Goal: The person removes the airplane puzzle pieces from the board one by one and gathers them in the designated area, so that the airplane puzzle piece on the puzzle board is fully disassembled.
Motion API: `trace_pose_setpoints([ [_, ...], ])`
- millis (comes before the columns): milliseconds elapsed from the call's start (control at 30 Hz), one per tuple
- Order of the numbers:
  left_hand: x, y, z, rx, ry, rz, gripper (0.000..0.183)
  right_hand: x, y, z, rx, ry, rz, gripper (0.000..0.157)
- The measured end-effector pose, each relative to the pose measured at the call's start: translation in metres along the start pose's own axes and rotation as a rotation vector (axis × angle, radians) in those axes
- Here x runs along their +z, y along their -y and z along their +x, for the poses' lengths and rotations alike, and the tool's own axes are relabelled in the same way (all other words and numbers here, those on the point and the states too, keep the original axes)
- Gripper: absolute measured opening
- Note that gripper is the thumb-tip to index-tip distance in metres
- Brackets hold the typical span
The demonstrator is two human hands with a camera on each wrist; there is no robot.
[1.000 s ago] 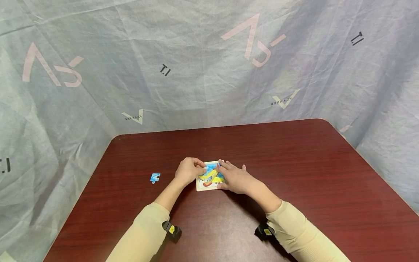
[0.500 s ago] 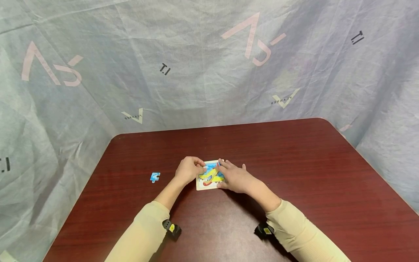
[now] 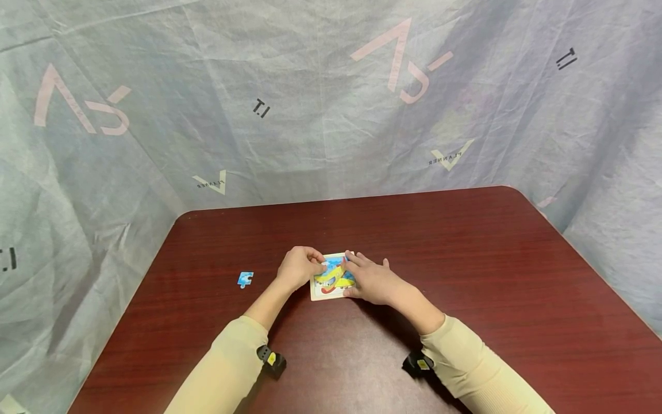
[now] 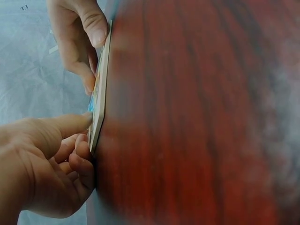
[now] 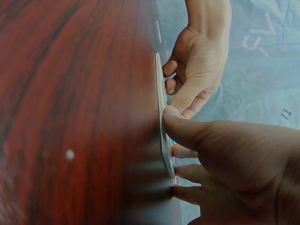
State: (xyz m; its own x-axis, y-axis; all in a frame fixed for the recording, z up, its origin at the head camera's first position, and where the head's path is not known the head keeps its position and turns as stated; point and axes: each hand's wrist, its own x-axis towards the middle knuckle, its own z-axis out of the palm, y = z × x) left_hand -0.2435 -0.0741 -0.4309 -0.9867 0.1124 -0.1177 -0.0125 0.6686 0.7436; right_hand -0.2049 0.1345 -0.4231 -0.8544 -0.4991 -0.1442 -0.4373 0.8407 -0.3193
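A small square jigsaw puzzle (image 3: 328, 284) lies in a light wooden frame on the table, showing a yellow and red aeroplane on blue sky. My left hand (image 3: 299, 269) is at its upper left part. There the thumb touches the picture and the other fingers curl by the edge; in the left wrist view, they cover that corner. Whether a single piece is pinched there is hidden. My right hand (image 3: 376, 282) rests across the right side, fingers spread over the far part and thumb at the near edge. One loose blue puzzle piece (image 3: 245, 279) lies left of my left hand.
The dark red wooden table (image 3: 465, 259) reaches out around the puzzle on all sides. A grey printed cloth (image 3: 320, 115) hangs behind and beside it. Each forearm, in a pale sleeve, carries a small black camera (image 3: 416, 364).
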Motion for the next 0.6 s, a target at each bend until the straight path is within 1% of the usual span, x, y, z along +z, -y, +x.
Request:
trace_pose_setpoints([
  [167,-0.0005,-0.0004,-0.0002,0.010,0.009,-0.004,0.011,-0.0015,0.0013,-0.0011,0.001,0.007,0.004,0.073],
  [600,0.0012,-0.0013,0.0003,0.006,0.016,0.008,0.021,-0.0005,0.0007,-0.0010,0.008,0.011,-0.010,0.073],
])
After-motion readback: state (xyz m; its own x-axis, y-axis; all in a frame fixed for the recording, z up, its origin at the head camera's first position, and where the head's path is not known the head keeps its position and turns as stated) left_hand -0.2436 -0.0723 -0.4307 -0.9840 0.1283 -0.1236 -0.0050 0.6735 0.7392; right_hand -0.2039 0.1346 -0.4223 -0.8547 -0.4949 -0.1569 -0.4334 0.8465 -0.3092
